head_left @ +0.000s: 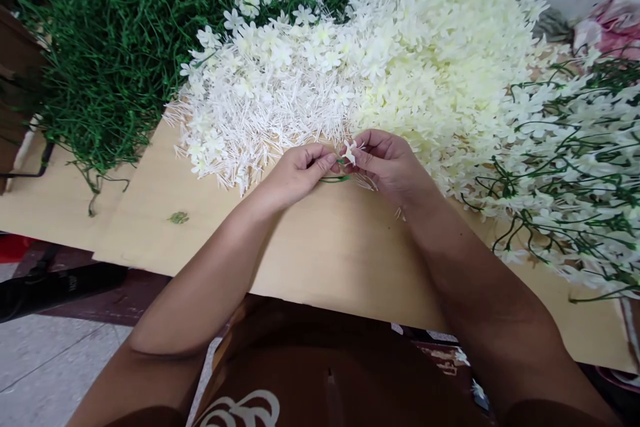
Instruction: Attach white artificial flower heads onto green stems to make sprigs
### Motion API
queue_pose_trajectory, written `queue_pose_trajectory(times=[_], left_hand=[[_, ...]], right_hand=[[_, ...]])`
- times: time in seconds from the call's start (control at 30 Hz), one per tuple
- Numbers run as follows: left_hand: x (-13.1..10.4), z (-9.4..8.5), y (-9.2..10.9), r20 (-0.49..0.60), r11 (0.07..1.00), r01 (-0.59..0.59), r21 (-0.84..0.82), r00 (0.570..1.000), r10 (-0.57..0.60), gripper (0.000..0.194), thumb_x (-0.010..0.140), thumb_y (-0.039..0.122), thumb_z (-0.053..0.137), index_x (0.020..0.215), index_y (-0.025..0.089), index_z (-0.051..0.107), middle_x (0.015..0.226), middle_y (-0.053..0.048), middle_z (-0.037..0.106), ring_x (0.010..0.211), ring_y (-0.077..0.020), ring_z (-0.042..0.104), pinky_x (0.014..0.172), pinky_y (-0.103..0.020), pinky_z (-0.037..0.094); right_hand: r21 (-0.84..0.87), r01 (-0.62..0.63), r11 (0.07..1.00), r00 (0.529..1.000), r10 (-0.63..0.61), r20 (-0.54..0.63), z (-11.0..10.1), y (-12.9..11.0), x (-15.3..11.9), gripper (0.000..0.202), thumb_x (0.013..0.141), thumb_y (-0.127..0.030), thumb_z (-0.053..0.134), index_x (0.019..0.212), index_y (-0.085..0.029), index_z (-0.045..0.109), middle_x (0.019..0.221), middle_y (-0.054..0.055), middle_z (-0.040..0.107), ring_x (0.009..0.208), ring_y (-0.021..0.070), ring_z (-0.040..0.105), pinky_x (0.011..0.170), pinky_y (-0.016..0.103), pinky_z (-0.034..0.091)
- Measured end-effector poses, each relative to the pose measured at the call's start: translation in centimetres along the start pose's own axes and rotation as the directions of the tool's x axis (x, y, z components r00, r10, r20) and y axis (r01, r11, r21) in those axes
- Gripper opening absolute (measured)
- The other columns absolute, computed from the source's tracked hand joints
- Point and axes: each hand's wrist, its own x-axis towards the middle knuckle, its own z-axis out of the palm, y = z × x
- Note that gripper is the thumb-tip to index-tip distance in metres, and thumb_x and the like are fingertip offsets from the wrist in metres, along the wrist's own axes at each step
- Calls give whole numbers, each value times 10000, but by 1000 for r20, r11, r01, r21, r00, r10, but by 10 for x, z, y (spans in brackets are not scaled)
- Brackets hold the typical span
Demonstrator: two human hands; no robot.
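Observation:
Above the table's middle my two hands meet, fingertips almost touching. Thumb and fingers of my left hand [311, 168] are pinched on a green artificial stem [334, 179], whose tip points toward the right hand. Between the fingers of my right hand [387, 159] is a small white artificial flower [349, 152], right at the stem's end. Whether the flower sits on the stem cannot be made out. Just beyond the hands lies a heap of thin white stamen pieces [280, 107], and behind it a big pile of cream-white petals [435, 67].
A thick pile of green stems [115, 40] covers the back left. On the right lie many white flowers with green stems [550, 180]. The tan board [320, 247] has a small green scrap [178, 217] on it. A pink cloth [610, 27] is at the far right.

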Motion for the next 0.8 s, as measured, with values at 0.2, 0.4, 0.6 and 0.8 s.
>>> queue_pose_trajectory(times=[0.2,0.4,0.6,0.8], left_hand=[[4,0,-5,-112,994,-9,-110,994,-3,447,748,588,719,707,156,611,686,9,629,649,-91,562,684,-230,468],[4,2,-5,-92,995,1,-101,996,-11,436,753,582,711,718,156,624,686,5,625,647,-93,544,653,-230,448],[3,2,-6,-83,997,-24,-73,996,18,420,784,567,684,700,163,607,668,7,592,660,-103,536,653,-238,444],[3,3,-4,-49,1000,6,-10,999,-7,437,815,574,638,666,174,546,635,15,532,638,-104,507,638,-238,440]], right_hand=[[66,-4,998,1000,3,3,3,3,0,423,556,-469,903,730,-218,609,675,-51,618,693,119,667,760,336,622],[35,41,999,999,-40,-36,6,4,0,392,604,-445,884,725,-215,590,665,-53,610,679,112,665,748,327,625],[-26,88,996,995,-90,-51,8,5,-1,416,599,-479,878,714,-201,589,653,-51,617,593,88,632,652,275,597],[-71,45,996,998,-48,-38,8,4,-2,402,604,-440,885,719,-210,576,675,-30,626,702,143,684,692,299,603]])
